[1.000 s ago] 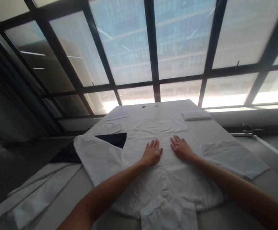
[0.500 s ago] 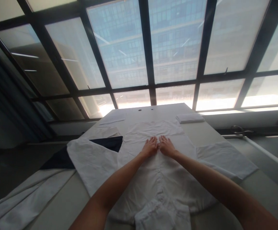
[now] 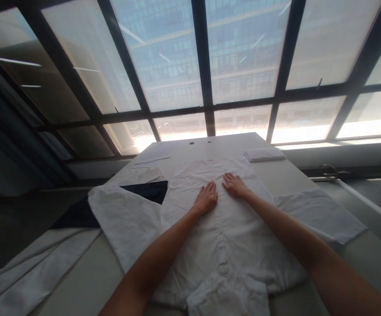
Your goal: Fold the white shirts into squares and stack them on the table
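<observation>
A white long-sleeved shirt [image 3: 193,239] lies spread over the table, its buttoned front running down the middle toward me. My left hand [image 3: 206,197] rests flat on the cloth just left of the button line, fingers stretched out. On the other side, a little farther from me, my right hand [image 3: 234,185] presses flat on the upper part of the shirt, fingers extended. The right sleeve [image 3: 322,215] reaches out across the table, and the left sleeve [image 3: 124,210] lies over dark navy cloth [image 3: 149,192]. Bunched white fabric [image 3: 226,298] sits at the near end.
The white table [image 3: 223,142] runs up to large framed windows. A folded white cloth [image 3: 264,154] lies at its far right, and thin white sheets [image 3: 154,155] at the far left. More white fabric [image 3: 45,263] drapes off the left edge. A white rail [image 3: 368,199] stands at right.
My right hand has slid away from the left one, outward and toward the far end of the shirt. My left hand stays in nearly the same place. The view has tilted slightly down.
</observation>
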### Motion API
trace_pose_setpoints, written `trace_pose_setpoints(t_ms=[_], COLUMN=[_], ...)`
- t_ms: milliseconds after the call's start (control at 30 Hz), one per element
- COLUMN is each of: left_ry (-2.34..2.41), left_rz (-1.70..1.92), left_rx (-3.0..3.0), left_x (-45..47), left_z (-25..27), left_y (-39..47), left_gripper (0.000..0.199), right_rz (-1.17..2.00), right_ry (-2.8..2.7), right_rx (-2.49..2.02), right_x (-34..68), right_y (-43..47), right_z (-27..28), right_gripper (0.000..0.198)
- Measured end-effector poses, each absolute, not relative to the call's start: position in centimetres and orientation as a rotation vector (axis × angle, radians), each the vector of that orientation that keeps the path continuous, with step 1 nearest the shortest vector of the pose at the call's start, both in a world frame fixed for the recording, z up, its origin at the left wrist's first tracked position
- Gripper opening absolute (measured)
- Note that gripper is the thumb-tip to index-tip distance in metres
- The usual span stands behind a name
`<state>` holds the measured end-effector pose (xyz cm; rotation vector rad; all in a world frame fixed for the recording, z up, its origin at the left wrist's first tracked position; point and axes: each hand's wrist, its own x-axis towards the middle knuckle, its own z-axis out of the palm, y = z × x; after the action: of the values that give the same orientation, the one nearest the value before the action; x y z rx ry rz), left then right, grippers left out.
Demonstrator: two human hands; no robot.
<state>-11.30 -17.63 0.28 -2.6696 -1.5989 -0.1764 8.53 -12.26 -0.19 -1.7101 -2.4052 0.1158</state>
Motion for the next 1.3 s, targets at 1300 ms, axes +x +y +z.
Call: trace_pose_setpoints(t_ms=[1300], left_ry=[-1.651], left_rz=[-0.206], left_rx=[-2.683], left_x=[-11.2], left_z=[0.2], left_y=[-17.9], left_gripper=[0.061], right_rz=[0.073], right_ry=[-2.172], right_rx=[-2.002], right_x=[15.6], right_y=[-5.4], right_z=[-0.9], right_gripper=[0.061])
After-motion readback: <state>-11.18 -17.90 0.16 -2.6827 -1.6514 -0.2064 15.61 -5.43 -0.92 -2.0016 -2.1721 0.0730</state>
